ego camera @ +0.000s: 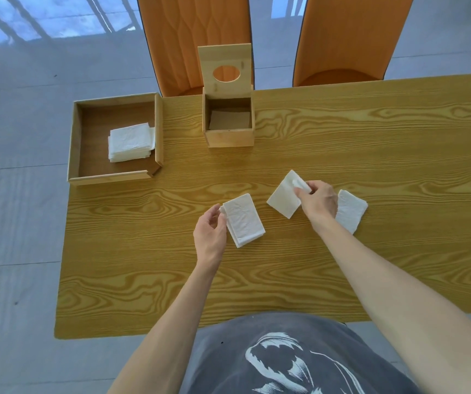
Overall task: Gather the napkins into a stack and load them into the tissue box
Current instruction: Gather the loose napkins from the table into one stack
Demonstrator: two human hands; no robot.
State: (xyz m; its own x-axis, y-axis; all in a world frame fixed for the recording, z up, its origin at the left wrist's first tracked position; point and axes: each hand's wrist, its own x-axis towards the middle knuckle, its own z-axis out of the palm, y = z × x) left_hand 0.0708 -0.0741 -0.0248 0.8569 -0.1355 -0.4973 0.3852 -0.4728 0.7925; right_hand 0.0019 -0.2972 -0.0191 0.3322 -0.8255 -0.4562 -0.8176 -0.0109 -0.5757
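Three white folded napkins lie near the middle of the wooden table. My left hand rests at the left edge of a small napkin stack, fingers touching its corner. My right hand pinches the upper corner of a second napkin, lifting that corner. A third napkin lies just right of that hand, partly hidden by my wrist. The wooden tissue box stands at the far edge with its holed lid raised upright; something flat lies at its bottom.
A shallow wooden tray at the table's far left corner holds another stack of white napkins. Two orange chairs stand behind the table. The table's left edge is close to the tray.
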